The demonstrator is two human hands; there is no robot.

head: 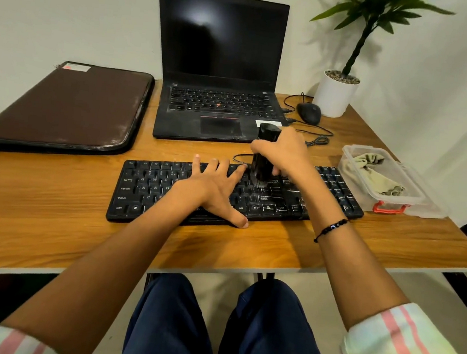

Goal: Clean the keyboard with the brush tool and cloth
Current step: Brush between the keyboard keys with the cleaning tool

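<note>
White walls back a wooden desk (51, 216) that carries a dark laptop (217, 69) at the far middle, a brown sleeve (68, 106) at the far left and a potted plant (338, 92) with a mouse (308, 112) at the far right. Near the desk's front edge lies the black keyboard (145, 191), its cable looping off its far side.

At the right end of the keyboard a clear plastic box (412, 201) holds the cloth (375, 173), crumpled and untouched; it looks soft and light, easy to pinch anywhere.

The brush tool (264, 154) stands upright over the middle-right keys, bristles down on the keycaps. It is a stubby dark cylinder, probably rigid, light and somewhat smooth, so a full wrap round the barrel suits it better than a fingertip pinch. The right hand (284, 153) does that: fingers and thumb are curled round the barrel from the right, clasping it about midway, the top poking out above the knuckles.

The left hand (213, 192) lies flat on the keys just left of the brush, fingers spread and straight, thumb reaching the keyboard's near edge. It grasps nothing and seems to pin the board down. The keyboard is likely light enough to slide under scrubbing, and its keycaps could pop if levered, so downward pressure should stay modest.
</note>
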